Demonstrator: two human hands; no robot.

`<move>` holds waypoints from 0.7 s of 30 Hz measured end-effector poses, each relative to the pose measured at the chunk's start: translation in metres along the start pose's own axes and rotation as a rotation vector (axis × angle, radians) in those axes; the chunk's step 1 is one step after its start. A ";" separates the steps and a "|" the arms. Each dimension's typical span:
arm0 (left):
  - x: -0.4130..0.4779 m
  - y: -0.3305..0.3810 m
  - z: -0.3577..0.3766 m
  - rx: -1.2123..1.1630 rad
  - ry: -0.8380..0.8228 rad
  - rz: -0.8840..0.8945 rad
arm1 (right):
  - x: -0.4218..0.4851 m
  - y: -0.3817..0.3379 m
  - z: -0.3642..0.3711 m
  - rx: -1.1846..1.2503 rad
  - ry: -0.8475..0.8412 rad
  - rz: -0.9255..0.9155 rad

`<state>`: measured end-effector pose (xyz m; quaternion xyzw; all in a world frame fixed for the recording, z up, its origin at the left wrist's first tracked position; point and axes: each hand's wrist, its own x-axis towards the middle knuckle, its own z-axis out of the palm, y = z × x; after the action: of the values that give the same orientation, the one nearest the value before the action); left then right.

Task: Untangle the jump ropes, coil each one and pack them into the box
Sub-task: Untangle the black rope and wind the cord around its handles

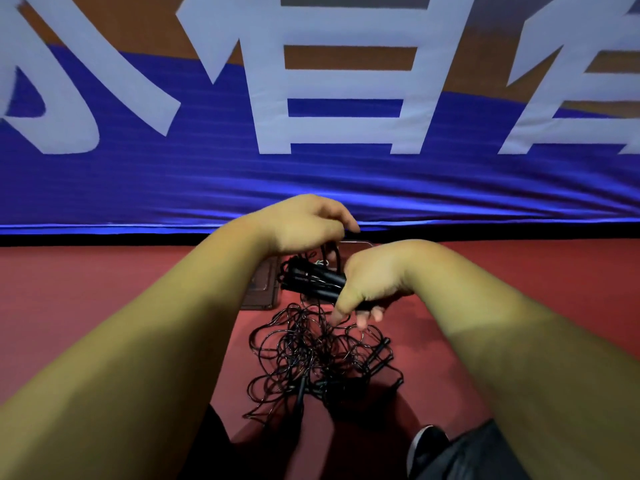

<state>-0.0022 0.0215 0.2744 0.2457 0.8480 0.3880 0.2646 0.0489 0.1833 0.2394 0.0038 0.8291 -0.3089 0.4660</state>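
Red floor under a blue banner; right hand clasps black handles, left hand pinches rope cord.

Black ropes, red floor, blue-white banner.

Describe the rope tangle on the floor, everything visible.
The rope tangle is a loose heap of thin glossy black cord in many overlapping loops, lying on the red floor. At least two black handles lie in it. Strands rise from its top to a cord loop held by the left hand and the handle bundle gripped by the right hand. The rope count cannot be told.
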 end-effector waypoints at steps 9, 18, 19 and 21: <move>-0.010 0.009 0.003 0.476 0.101 0.157 | 0.001 0.006 -0.012 0.115 0.202 0.170; -0.002 -0.002 0.015 0.576 -0.024 -0.203 | 0.015 0.004 -0.022 0.251 0.637 0.134; -0.001 -0.006 0.017 0.395 -0.086 -0.236 | 0.016 0.004 -0.023 0.272 0.687 0.120; -0.004 -0.010 0.018 0.070 -0.176 -0.269 | 0.017 0.005 -0.026 0.297 0.779 0.096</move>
<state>0.0103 0.0231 0.2576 0.1720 0.8599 0.2961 0.3786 0.0208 0.1961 0.2335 0.2260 0.8887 -0.3786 0.1256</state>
